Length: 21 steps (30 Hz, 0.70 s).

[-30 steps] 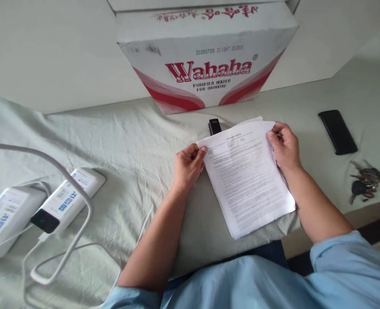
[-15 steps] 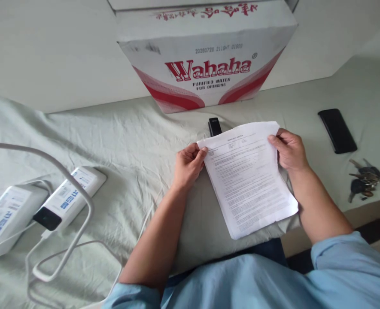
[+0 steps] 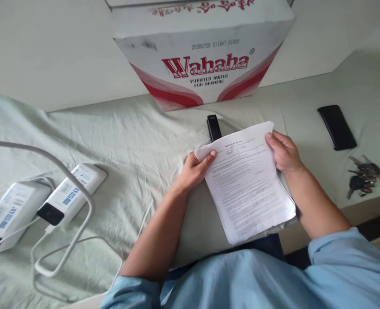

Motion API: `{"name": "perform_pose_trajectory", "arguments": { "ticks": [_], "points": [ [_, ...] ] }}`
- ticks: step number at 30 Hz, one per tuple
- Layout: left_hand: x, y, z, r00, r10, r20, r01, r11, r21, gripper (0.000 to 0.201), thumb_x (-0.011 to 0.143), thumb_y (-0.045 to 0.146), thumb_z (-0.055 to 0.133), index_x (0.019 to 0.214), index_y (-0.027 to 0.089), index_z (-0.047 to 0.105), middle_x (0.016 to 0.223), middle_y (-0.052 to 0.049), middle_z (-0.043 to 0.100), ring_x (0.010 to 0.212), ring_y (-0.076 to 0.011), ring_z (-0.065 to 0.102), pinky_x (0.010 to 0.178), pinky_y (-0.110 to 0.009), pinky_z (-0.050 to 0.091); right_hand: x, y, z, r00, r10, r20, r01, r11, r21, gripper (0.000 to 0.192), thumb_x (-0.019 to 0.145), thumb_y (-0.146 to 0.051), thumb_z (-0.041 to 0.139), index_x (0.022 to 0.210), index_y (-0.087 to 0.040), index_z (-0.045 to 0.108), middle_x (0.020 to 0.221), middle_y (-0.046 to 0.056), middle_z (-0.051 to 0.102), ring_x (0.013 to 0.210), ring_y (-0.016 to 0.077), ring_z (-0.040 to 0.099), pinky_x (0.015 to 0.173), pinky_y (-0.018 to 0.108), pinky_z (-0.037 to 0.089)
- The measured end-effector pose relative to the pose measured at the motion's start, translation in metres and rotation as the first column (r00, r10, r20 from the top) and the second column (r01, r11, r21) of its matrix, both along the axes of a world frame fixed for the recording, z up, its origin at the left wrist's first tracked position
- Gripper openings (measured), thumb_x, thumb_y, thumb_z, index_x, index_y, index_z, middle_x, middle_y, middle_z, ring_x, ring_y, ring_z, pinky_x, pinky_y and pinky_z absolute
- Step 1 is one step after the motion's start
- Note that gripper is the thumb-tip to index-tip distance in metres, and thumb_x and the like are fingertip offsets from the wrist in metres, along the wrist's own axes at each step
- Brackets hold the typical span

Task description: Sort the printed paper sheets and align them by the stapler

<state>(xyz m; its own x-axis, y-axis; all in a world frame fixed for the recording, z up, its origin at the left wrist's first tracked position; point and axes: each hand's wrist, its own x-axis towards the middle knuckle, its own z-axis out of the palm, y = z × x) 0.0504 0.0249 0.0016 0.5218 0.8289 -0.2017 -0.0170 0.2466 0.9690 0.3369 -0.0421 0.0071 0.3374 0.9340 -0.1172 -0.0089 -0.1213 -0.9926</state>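
Left hand (image 3: 194, 169) shifted on printed paper stack (image 3: 246, 182).

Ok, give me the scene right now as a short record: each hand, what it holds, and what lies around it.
left hand: grips top left corner of the printed sheets, thumb on top
right hand: holds top right edge of the sheets
sheets: lying on the pale green cloth
behind sheets: small black device, Wahaha carton
right side: black phone, bunch of keys
left side: two white power banks with white cables
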Motion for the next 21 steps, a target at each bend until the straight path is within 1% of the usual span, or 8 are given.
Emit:
{"name": "perform_pose_trajectory", "arguments": {
  "ticks": [2,6,11,13,15,17,19,21],
  "points": [
    [0.001,0.002,0.001,1.0,0.022,0.006,-0.023,0.999,0.032,0.062,0.09,0.078,0.073,0.081,0.017,0.07,0.072,-0.005,0.066,0.061,-0.015,0.058,0.054,-0.027,0.046,0.001,-0.001,0.002,0.999,0.024,0.039,-0.022,0.998,-0.052,0.041,0.089,-0.067,0.08,0.093,-0.026,0.081,0.08,0.002,0.076,0.077,0.0236,0.073,0.069,0.036,0.057],
    [0.001,0.009,0.0,0.992,0.125,-0.003,-0.123,0.981,0.151,0.055,0.096,0.073,0.069,0.09,0.018,0.071,0.068,0.001,0.056,0.058,-0.0109,0.047,0.051,-0.024,0.036,0.005,-0.002,0.003,0.994,0.067,0.088,-0.058,0.993,-0.104,0.046,0.089,-0.069,0.08,0.081,-0.024,0.075,0.072,0.0,0.07,0.066,0.0187,0.064,0.063,0.033,0.051],
    [-0.001,0.014,-0.002,0.976,0.166,-0.14,-0.117,0.946,0.301,0.039,0.101,0.056,0.065,0.101,0.018,0.073,0.065,0.003,0.053,0.056,-0.0108,0.04,0.051,-0.025,0.03,0.019,-0.004,0.003,0.942,0.108,0.317,-0.088,0.993,-0.078,0.055,0.093,-0.073,0.071,0.072,-0.022,0.064,0.066,-0.001,0.057,0.061,0.0148,0.05,0.055,0.03,0.038],
    [-0.002,0.014,-0.001,0.962,0.172,-0.211,-0.092,0.935,0.344,0.03,0.101,0.047,0.063,0.102,0.019,0.074,0.062,0.004,0.05,0.055,-0.0113,0.039,0.051,-0.025,0.029,0.026,-0.005,0.005,0.91,0.157,0.383,-0.123,0.986,-0.11,0.056,0.094,-0.072,0.071,0.07,-0.023,0.061,0.063,-0.001,0.054,0.06,0.015,0.047,0.054,0.031,0.036],
    [-0.002,0.015,0.001,0.953,0.141,-0.269,-0.036,0.932,0.361,0.025,0.1,0.041,0.061,0.099,0.019,0.074,0.06,0.005,0.05,0.055,-0.0116,0.04,0.052,-0.025,0.03,0.029,-0.005,0.008,0.897,0.214,0.386,-0.164,0.974,-0.158,0.054,0.092,-0.071,0.074,0.07,-0.023,0.064,0.064,0.0,0.057,0.061,0.0165,0.05,0.055,0.032,0.039],
    [-0.001,0.015,0.003,0.949,0.101,-0.3,0.016,0.931,0.364,0.024,0.099,0.038,0.059,0.097,0.019,0.073,0.061,0.004,0.053,0.055,-0.0118,0.042,0.053,-0.025,0.032,0.029,-0.004,0.009,0.909,0.231,0.347,-0.183,0.969,-0.165,0.049,0.09,-0.069,0.076,0.076,-0.023,0.071,0.071,0.002,0.066,0.066,0.0195,0.058,0.059,0.033,0.047],
    [-0.001,0.015,0.004,0.948,0.078,-0.308,0.042,0.93,0.364,0.022,0.099,0.037,0.058,0.096,0.019,0.071,0.063,0.003,0.056,0.056,-0.0119,0.045,0.054,-0.025,0.033,0.025,-0.002,0.009,0.928,0.198,0.317,-0.165,0.978,-0.129,0.047,0.089,-0.069,0.077,0.085,-0.023,0.076,0.08,0.003,0.073,0.073,0.0218,0.065,0.065,0.034,0.052],
    [0.0,0.014,0.005,0.95,0.086,-0.301,0.03,0.932,0.361,0.02,0.098,0.036,0.059,0.096,0.02,0.07,0.064,0.003,0.056,0.057,-0.012,0.046,0.054,-0.025,0.033,0.021,-0.001,0.007,0.933,0.157,0.324,-0.131,0.986,-0.099,0.045,0.088,-0.069,0.078,0.09,-0.023,0.079,0.084,0.003,0.076,0.075,0.0218,0.066,0.067,0.034,0.053]
  ]
}}
